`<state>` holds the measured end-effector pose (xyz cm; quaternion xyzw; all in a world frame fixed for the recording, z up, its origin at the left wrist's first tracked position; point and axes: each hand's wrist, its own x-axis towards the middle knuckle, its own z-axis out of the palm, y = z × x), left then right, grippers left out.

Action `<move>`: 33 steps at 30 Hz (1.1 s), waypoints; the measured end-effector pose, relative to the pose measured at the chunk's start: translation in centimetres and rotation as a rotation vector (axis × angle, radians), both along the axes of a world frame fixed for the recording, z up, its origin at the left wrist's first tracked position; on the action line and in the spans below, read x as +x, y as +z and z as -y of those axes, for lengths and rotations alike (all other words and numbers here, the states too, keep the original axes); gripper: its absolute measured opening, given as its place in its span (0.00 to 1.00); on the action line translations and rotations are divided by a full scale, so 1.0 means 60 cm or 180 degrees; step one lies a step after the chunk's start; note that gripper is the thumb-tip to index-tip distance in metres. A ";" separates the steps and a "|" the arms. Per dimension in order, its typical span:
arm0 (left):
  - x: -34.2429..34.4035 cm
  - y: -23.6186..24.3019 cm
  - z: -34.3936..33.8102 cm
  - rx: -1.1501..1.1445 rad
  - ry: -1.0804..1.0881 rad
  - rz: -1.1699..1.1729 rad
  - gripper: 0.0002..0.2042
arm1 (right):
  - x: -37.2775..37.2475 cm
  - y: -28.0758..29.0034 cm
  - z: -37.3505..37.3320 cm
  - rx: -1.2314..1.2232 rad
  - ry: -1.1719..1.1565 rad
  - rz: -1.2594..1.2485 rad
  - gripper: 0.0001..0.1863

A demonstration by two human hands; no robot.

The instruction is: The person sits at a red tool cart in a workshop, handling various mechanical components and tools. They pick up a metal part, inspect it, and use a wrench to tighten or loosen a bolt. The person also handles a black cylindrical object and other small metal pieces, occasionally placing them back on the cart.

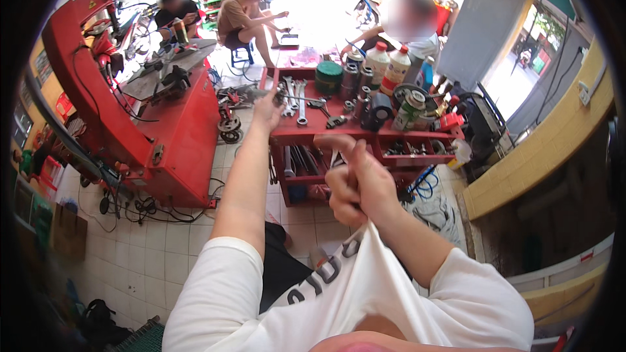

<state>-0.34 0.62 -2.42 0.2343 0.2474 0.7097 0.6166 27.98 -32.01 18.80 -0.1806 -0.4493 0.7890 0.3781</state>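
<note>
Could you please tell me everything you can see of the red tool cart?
The red tool cart, seemingly painted metal, stands upright on the tiled floor, near mid-view. Its top tray carries wrenches, bottles and a green tub; compartments at front right hold small parts, and long tools lie below. The left hand is at its left end; contact is unclear.

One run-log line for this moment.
left hand: beside wrenches on red cart, grip unclear | right hand: partly curled, white shirt peaked beneath it, grip unclear
</note>
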 end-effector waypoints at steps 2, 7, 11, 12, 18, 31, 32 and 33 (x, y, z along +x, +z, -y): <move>0.011 0.012 0.014 0.0049 0.0008 -0.0023 0.05 | -0.008 -0.045 -0.051 0.0740 -0.0015 0.0245 0.30; -0.043 0.004 0.028 0.0032 0.0181 -0.0164 0.08 | -0.052 -0.152 -0.288 0.3052 -0.1870 0.2710 0.22; 0.008 0.017 0.026 0.0038 0.0220 -0.0178 0.07 | -0.066 -0.293 -0.465 0.1893 -0.3171 0.3018 0.38; 0.006 0.024 0.025 0.0023 0.0208 -0.0144 0.08 | -0.080 -0.307 -0.483 0.1848 -0.3315 0.2918 0.36; 0.012 0.027 0.025 -0.0013 0.0151 0.0073 0.11 | -0.092 -0.346 -0.544 0.1701 -0.2616 0.1998 0.18; -0.009 0.020 0.027 0.0079 0.0117 -0.0021 0.10 | -0.066 -0.312 -0.520 0.0943 -0.1634 0.1154 0.11; -0.007 0.021 0.029 0.0038 0.0160 -0.0042 0.10 | -0.066 -0.309 -0.520 0.0813 -0.1592 0.1321 0.12; -0.017 0.023 0.035 0.0009 0.0224 -0.0091 0.10 | -0.074 -0.304 -0.518 0.0689 -0.1534 0.1455 0.13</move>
